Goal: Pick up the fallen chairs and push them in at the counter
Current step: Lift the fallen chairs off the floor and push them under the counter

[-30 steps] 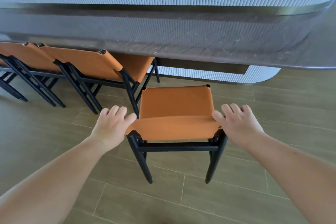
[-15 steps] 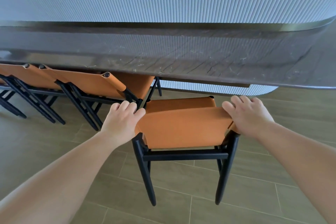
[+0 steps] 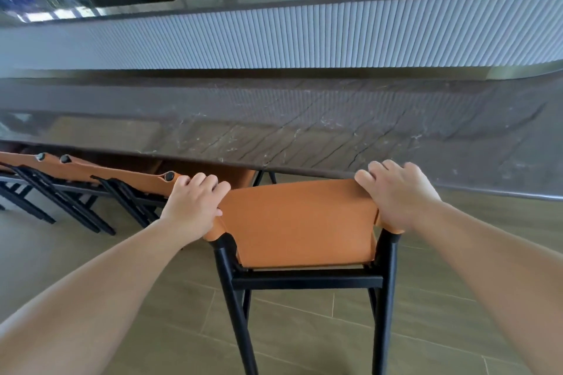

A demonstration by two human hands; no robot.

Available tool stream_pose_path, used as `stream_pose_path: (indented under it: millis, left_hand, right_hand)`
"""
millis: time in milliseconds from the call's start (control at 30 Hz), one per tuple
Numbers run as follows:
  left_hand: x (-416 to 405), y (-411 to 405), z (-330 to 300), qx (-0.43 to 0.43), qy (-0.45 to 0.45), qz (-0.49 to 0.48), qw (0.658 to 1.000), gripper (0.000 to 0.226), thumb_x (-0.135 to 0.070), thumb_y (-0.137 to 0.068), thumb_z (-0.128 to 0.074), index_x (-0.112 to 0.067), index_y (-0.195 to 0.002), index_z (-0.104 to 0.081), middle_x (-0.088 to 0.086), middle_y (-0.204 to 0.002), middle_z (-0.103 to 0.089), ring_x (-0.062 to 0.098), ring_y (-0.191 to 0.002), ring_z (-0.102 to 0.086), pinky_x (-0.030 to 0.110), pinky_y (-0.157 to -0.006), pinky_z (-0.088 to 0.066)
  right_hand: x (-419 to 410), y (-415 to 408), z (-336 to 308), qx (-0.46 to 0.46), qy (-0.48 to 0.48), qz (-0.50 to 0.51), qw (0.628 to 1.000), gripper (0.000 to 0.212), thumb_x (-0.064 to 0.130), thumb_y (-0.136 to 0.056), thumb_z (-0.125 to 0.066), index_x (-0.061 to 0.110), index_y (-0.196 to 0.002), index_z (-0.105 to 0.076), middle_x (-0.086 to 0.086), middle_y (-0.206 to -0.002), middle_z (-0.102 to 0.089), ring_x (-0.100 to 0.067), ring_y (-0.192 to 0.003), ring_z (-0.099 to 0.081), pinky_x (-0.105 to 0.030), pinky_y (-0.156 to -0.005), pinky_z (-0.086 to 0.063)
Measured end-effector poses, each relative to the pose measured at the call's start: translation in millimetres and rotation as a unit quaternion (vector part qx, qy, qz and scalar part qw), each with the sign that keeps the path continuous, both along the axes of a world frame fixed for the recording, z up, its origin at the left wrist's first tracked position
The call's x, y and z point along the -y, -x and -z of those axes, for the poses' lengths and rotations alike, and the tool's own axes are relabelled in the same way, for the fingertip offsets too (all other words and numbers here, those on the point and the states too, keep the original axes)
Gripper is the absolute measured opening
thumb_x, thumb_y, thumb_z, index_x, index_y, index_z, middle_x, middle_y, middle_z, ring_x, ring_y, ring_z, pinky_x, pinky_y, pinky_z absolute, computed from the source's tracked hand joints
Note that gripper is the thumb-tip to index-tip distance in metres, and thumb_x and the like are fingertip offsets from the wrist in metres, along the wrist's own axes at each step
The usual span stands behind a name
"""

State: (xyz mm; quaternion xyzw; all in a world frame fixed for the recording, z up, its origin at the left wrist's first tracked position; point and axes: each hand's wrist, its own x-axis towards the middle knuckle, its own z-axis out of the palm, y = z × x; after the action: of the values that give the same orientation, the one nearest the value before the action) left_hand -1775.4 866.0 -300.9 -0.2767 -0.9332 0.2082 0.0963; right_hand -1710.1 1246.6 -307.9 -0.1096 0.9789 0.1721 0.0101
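Head view: left hand (image 3: 192,207) and right hand (image 3: 396,195) each curl fingers over the top corners of the orange chair (image 3: 300,222) back; chair upright between both grips, seat tucked under counter (image 3: 304,119) edge just ahead

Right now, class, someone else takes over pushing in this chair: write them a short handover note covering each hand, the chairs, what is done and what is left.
Left hand: grips the left top corner of the orange chair's backrest.
Right hand: grips the right top corner.
Chair: upright, backrest top just at the dark stone counter edge.
Other orange chairs: upright at the counter, to the left.
Done: this chair stands at the counter.
Left: check it sits flush, then let go.
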Motion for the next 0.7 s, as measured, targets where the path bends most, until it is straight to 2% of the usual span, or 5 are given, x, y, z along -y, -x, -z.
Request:
stream_pose_path:
  millis: [300,467,567,633,700]
  left_hand:
    - [2,45,-11,0.033,0.036,0.056,0.997,0.053,-0.029,-0.047,-0.097,-0.009,-0.076,-0.057,0.004,-0.068,-0.05,0.027,-0.06,-0.053,0.035,-0.055,-0.035]
    - [0,70,-15,0.03,0.047,0.037,0.998,0.04,-0.034,-0.068,-0.086,-0.016,-0.09,-0.059,0.0,-0.082,-0.056,0.024,-0.08,-0.057,0.035,-0.066,-0.04]
    - [1,79,-20,0.038,0.039,0.06,0.997,0.048,-0.021,-0.051,-0.095,-0.01,-0.078,-0.057,0.005,-0.071,-0.053,0.028,-0.066,-0.055,0.035,-0.056,-0.037]
    - [6,84,-21,0.039,0.018,0.079,0.996,0.053,-0.013,-0.04,-0.098,-0.006,-0.071,-0.056,0.008,-0.065,-0.049,0.03,-0.058,-0.051,0.035,-0.051,-0.036]
    - [14,91,-18,0.034,0.022,0.081,0.996,0.05,-0.014,-0.045,-0.097,-0.006,-0.074,-0.058,0.009,-0.069,-0.05,0.031,-0.06,-0.051,0.036,-0.051,-0.037]
  right_hand:
    - [11,-4,2,-0.016,0.048,0.0,0.999,0.044,0.007,-0.074,-0.043,0.023,-0.114,-0.036,0.001,-0.098,-0.046,-0.02,-0.081,-0.042,-0.033,-0.06,-0.028]
    - [38,-20,9,-0.025,0.071,0.036,0.997,0.044,0.006,-0.071,-0.054,0.019,-0.111,-0.043,-0.001,-0.093,-0.05,-0.021,-0.078,-0.05,-0.032,-0.059,-0.028]
    - [54,-26,8,-0.023,0.055,0.067,0.996,0.048,0.003,-0.062,-0.041,0.018,-0.107,-0.048,-0.001,-0.088,-0.049,-0.021,-0.072,-0.046,-0.033,-0.055,-0.025]
    - [63,-25,8,-0.008,0.052,0.082,0.995,0.048,0.004,-0.065,-0.044,0.019,-0.11,-0.045,-0.001,-0.091,-0.048,-0.022,-0.075,-0.047,-0.033,-0.056,-0.027]
    - [72,-22,10,-0.004,0.056,0.097,0.994,0.046,0.006,-0.072,-0.05,0.02,-0.114,-0.04,0.0,-0.096,-0.046,-0.021,-0.079,-0.045,-0.032,-0.058,-0.028]
